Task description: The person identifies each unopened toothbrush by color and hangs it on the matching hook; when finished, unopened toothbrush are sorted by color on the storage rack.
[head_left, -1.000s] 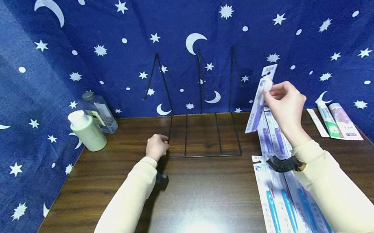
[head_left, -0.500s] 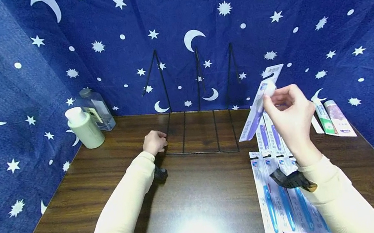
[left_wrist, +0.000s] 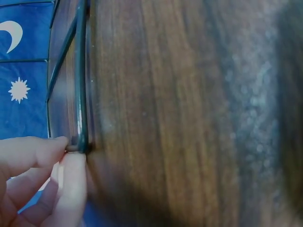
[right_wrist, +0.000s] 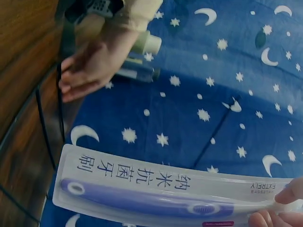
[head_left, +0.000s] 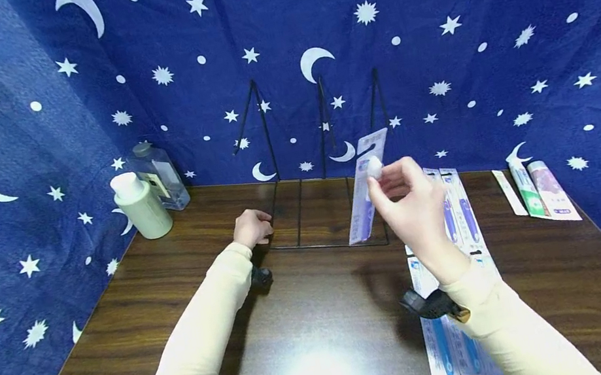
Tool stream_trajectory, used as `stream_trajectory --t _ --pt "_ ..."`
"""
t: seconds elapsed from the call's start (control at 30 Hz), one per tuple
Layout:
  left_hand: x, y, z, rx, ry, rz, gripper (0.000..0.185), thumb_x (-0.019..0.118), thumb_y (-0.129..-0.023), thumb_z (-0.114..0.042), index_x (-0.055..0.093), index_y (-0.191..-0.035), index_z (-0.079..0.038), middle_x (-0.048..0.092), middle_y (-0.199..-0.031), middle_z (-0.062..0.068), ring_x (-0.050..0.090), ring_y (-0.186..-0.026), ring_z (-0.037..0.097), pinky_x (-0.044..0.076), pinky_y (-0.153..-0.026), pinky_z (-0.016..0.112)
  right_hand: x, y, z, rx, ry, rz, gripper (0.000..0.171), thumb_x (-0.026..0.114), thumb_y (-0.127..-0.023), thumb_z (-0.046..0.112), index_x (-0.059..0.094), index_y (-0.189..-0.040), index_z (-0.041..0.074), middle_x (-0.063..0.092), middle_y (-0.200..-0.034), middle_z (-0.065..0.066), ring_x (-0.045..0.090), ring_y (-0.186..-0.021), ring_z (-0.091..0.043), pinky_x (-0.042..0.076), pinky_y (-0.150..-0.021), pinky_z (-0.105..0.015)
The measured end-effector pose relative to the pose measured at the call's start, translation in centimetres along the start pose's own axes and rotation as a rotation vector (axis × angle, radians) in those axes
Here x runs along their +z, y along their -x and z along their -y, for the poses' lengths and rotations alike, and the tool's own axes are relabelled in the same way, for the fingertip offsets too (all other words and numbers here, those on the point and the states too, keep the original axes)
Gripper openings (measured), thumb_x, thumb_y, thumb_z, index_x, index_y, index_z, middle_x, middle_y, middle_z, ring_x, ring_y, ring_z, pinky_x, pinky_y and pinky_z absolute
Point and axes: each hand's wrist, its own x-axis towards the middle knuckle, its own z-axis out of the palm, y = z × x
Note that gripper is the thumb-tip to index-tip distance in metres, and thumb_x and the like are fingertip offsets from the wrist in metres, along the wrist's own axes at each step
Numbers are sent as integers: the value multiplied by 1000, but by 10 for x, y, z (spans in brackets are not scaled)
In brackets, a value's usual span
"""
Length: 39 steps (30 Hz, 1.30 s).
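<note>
my left hand [head_left: 253, 227] pinches the wire rack [head_left: 316, 246] at its near left corner. my right hand [head_left: 412, 198] pinches the purple toothbrush pack [head_left: 366, 193] at the rack's right side.

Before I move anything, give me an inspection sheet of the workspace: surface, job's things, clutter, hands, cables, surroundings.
Surface: dark wood-grain table, bright glare toward the front.
Job's things: black wire rack standing at the back; one purple toothbrush pack held in the air; further purple packs and blue packs lying on the right, partly hidden by the arm.
Clutter: pale green bottle and see-through bottle, back left; two tubes and a slim white strip, back right.
Left hand: pinches the rack's front left corner.
Right hand: holds the tilted pack near its upper end.
Cables: nothing seen.
Surroundings: blue cloth with white moons and stars.
</note>
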Motion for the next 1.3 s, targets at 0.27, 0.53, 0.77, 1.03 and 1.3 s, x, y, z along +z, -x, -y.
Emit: stream_trajectory --t 0.27,0.53,0.77,1.03,1.3 --pt "6 -10 6 9 29 -3 33 60 -76 7 69 -107 1 69 -92 21 70 -64 25 58 -55 28 28 3 -3 -9 -29 65 12 70 -78 3 59 -80 -2 67 -68 -10 64 -58 -17 51 -54 -13" --pt "3 3 -3 50 1 -22 34 60 -79 6 67 -112 3 68 -96 22 70 -65 22 57 -54 23 46 -3 -14 -24 -5 40 12 69 -79 4 58 -80 -2 67 -67 -11 64 -56 -18 50 -53 -11" --pt "3 -1 -3 74 -3 -23 34 60 -77 6 67 -111 3 69 -95 22 70 -67 24 57 -54 23 59 -15 -27 -8 14 42 13 68 -80 5 58 -81 -4 67 -68 -13 64 -57 -19 51 -54 -13" --pt "1 -3 -4 48 -22 -24 33 61 -80 5 67 -112 1 69 -98 21 70 -66 21 57 -55 23 80 -32 -41 2 53 38 14 66 -81 6 56 -80 -3 68 -69 -14 65 -58 -23 56 -55 -31" --pt "4 0 1 18 -39 -22 35 62 -77 5 68 -111 0 68 -99 19 69 -64 20 57 -53 23 93 -49 -47 -51 129 101 17 64 -82 10 53 -79 -3 69 -70 -15 68 -61 -24 57 -57 -37"
